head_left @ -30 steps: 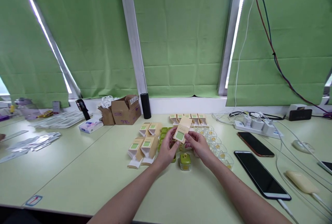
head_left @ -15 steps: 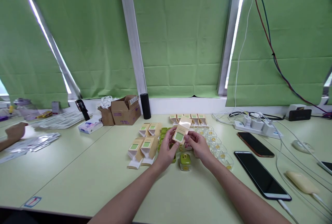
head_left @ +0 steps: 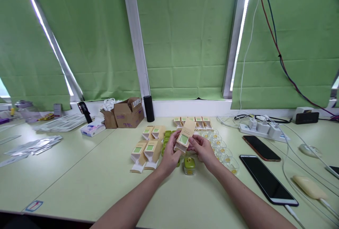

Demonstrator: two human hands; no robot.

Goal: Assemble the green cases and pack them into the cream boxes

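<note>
A small tan paper carton point(head_left: 188, 128) with a green window is held tilted above the table, a white flap hanging out at its lower end. My left hand point(head_left: 168, 154) wraps around the carton's left side. On its right edge, my right hand point(head_left: 203, 150) pinches with thumb and fingers. Just below the hands stands a little clear jar with a green lid point(head_left: 189, 165). Green lids point(head_left: 166, 139), partly hidden by my left hand, lie in rows behind it. Rows of clear jars point(head_left: 224, 150) with yellow centres sit beside my right hand. Similar cartons with open flaps point(head_left: 150, 148) stand to the left.
More cartons point(head_left: 203, 123) line up at the back. Phones point(head_left: 267, 177), a power strip point(head_left: 262, 130) and loose cables occupy the right. Leftward are a cardboard box point(head_left: 129, 114), a black cylinder point(head_left: 148, 109), a tissue pack point(head_left: 92, 129) and flat plastic bags point(head_left: 37, 145).
The carton in my hands has tipped, and its lower end now shows an open white flap. Another person's hand at the far left has gone out of view.
</note>
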